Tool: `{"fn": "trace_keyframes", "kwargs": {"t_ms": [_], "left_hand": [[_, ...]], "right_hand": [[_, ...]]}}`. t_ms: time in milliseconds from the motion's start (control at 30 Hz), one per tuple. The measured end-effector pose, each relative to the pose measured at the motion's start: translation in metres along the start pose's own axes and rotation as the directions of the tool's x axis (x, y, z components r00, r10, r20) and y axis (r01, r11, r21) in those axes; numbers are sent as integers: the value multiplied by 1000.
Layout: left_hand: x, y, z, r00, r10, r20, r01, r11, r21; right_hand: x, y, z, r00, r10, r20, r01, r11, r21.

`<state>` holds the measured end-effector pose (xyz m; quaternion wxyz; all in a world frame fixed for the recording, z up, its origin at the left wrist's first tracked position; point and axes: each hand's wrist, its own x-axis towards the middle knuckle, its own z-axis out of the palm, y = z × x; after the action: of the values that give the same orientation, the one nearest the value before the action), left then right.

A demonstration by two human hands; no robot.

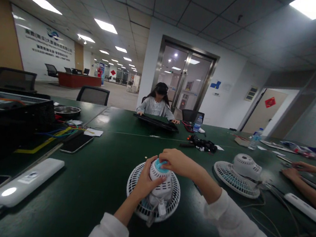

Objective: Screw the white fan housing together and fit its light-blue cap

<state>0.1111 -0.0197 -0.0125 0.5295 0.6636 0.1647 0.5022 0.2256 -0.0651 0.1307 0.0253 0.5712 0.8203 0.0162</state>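
A small white desk fan stands on its round grille on the dark green table, with its motor housing pointing up. My left hand wraps the near side of the housing. My right hand lies over the teal cap on top, fingers curving down its far side. Between them, the hands hide much of the housing. A short cable hangs from the fan's lower part. To the right lies a second white fan, tilted on its grille.
A co-worker's hands work at the right, and a seated person faces me across the table. A smartphone, white bar-shaped device, black crate, steel bowl, coloured wires and water bottles stand about.
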Motion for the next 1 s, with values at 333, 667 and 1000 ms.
{"fn": "trace_keyframes", "kwargs": {"t_ms": [333, 667, 1000], "left_hand": [[-1, -3, 0, 998, 66, 3, -66, 997, 48], [1, 1, 0, 986, 165, 1, -164, 977, 140], [4, 7, 1, 984, 180, -4, -177, 970, 164]], "right_hand": [[4, -16, 1, 994, 109, -4, -109, 990, -92], [3, -17, 10, 962, 263, -75, -269, 960, -79], [-1, -11, 18, 945, 312, -103, -319, 946, -61]]}}
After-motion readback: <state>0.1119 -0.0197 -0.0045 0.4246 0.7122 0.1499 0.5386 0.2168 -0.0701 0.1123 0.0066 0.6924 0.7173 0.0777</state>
